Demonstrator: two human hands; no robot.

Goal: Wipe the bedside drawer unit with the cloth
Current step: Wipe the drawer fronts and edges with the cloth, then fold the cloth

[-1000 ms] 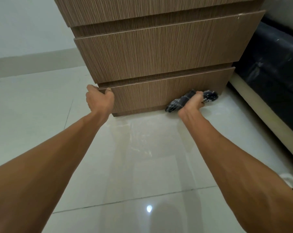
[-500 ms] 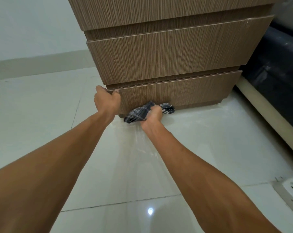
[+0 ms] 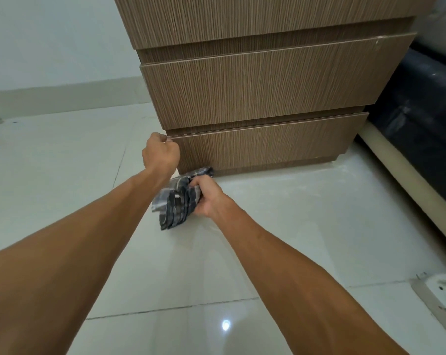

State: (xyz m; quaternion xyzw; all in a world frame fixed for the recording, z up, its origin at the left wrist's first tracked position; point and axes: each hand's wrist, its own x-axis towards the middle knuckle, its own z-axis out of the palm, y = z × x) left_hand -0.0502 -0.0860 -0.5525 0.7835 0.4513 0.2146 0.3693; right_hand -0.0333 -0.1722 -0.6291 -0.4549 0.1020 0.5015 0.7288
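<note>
The brown wood-grain drawer unit (image 3: pixel 255 93) stands on the floor in front of me, with three drawer fronts in view. My left hand (image 3: pixel 160 153) is curled round the upper left corner of the bottom drawer (image 3: pixel 268 147). My right hand (image 3: pixel 208 198) grips a bunched dark plaid cloth (image 3: pixel 174 204) just below and in front of the drawer's lower left corner. The cloth hangs from my fist down to the tile, and its upper end touches the plinth of the unit.
Glossy white floor tiles (image 3: pixel 281 213) spread around the unit. A dark bed (image 3: pixel 422 111) on a beige base (image 3: pixel 406 180) runs along the right. A white power strip (image 3: pixel 442 293) lies at the lower right. A pale wall (image 3: pixel 50 47) is at the left.
My right hand has swept the cloth leftward along the foot of the bottom drawer, from its right end to its left corner. My left hand has stayed on the drawer's upper left corner.
</note>
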